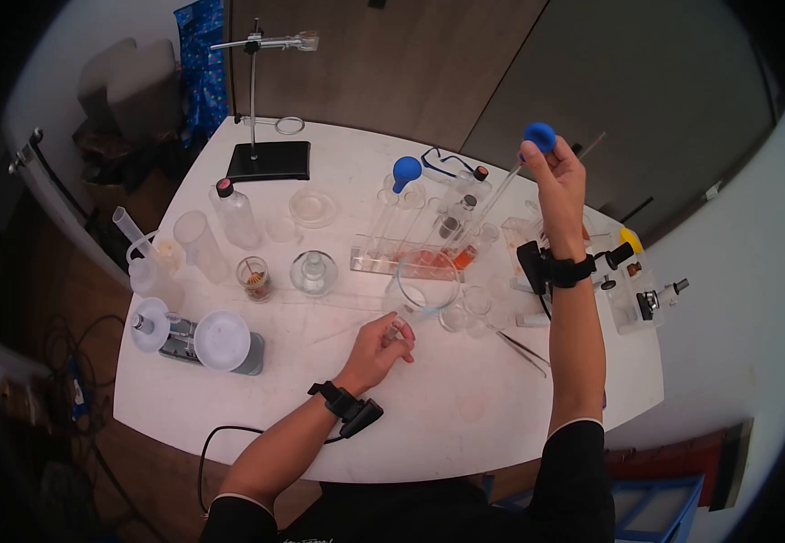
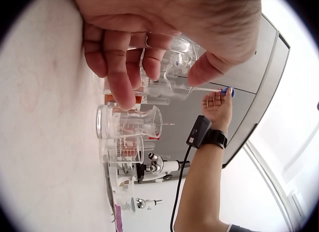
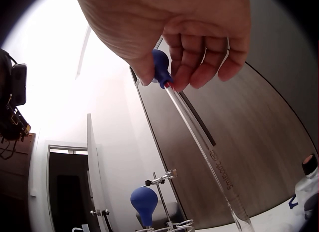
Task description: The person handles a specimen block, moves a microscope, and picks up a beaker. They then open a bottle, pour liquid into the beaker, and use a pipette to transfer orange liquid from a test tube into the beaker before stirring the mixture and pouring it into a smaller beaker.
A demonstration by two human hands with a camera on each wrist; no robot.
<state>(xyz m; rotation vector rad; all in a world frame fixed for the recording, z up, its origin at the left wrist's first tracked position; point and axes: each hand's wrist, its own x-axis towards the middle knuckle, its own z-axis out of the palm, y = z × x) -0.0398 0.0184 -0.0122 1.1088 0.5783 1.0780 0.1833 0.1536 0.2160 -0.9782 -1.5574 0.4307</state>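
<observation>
Pipette (image 3: 202,143) with a blue bulb (image 1: 540,138) hung below the right hand (image 1: 560,185), which pinched that bulb, ahead and right of the left hand (image 1: 379,355), bent-fingered beside a beaker (image 1: 429,306), its hold impossible to tell, while the right wrist view alone showed a doorway (image 3: 69,192).

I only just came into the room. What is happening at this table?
At a white table, a person's right hand holds a pipette up by its blue bulb; where the lower end sits is hard to tell. The left hand is at a glass beaker, but whether it grips it is unclear. A second bulb stands above the rack.
</observation>
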